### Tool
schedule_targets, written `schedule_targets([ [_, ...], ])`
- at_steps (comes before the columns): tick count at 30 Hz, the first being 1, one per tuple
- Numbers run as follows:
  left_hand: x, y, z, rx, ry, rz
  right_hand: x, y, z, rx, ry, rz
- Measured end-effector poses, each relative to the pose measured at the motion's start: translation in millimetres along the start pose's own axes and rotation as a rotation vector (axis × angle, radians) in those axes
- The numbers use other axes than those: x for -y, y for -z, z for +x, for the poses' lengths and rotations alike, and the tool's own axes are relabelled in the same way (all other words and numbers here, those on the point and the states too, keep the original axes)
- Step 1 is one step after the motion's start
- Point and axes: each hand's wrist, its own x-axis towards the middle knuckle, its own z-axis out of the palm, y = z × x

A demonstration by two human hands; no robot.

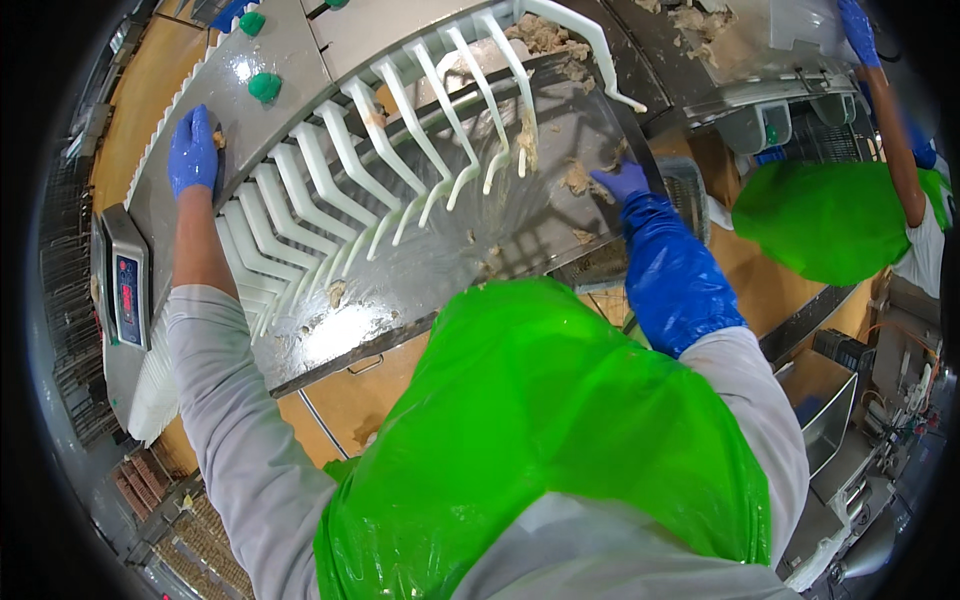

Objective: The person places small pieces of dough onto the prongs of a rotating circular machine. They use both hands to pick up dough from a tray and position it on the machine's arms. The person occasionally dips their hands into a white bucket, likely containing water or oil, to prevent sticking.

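My left hand (194,152) is in a blue glove and rests on the steel ledge (290,60) at the left. Its fingers lie stretched out, and nothing shows in them. My right hand (624,182), gloved with a blue plastic sleeve over the forearm, is over the right end of a wet steel tray (410,285). Its fingers point left, apart, beside a pale clump of mushy food scraps (580,180); I see nothing held. A row of white curved plastic prongs (345,165) juts over the tray between my hands.
Green knobs (264,87) sit on the ledge, and a digital scale (128,290) stands at far left. More scraps (545,35) lie behind the prongs. A clear plastic bin (685,190) is beside my right arm. At right, another person in a green apron (825,220) reaches up with a gloved hand.
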Motion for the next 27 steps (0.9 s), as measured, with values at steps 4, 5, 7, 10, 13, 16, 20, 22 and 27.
schedule_targets([
  [4,-10.0,-11.3,-1.4,0.039,0.064,-0.088,28.4,-59.4,-5.4,-0.108,0.269,-0.348],
  [5,-25.5,-10.7,6.1,0.035,0.049,-0.124,14.4,-80.9,1.1,-0.104,0.422,-0.196],
  [7,-8.6,-4.1,-3.7,0.010,0.034,-0.112,34.6,-111.2,-19.2,-0.011,0.614,-0.310],
  [10,1.4,9.5,-15.9,-0.043,0.005,-0.009,44.8,-127.2,-50.8,-0.009,0.507,-0.436],
  [13,-21.2,6.9,-1.8,-0.033,0.001,-0.095,-6.1,-114.9,-28.7,0.080,0.345,-0.622],
  [16,-14.2,11.8,-4.8,-0.074,0.016,-0.150,-20.6,-70.8,-23.7,0.286,0.107,-0.597],
  [20,-29.4,2.7,6.4,-0.040,0.013,-0.130,-27.5,-85.9,-29.4,0.536,0.292,-0.542],
  [22,2.4,29.6,-24.5,-0.061,0.092,-0.078,64.5,-51.5,-76.6,0.582,0.311,-0.539],
  [27,-7.7,3.3,2.6,-0.035,0.045,-0.101,70.7,-82.3,-65.0,0.886,0.531,-0.036],
])
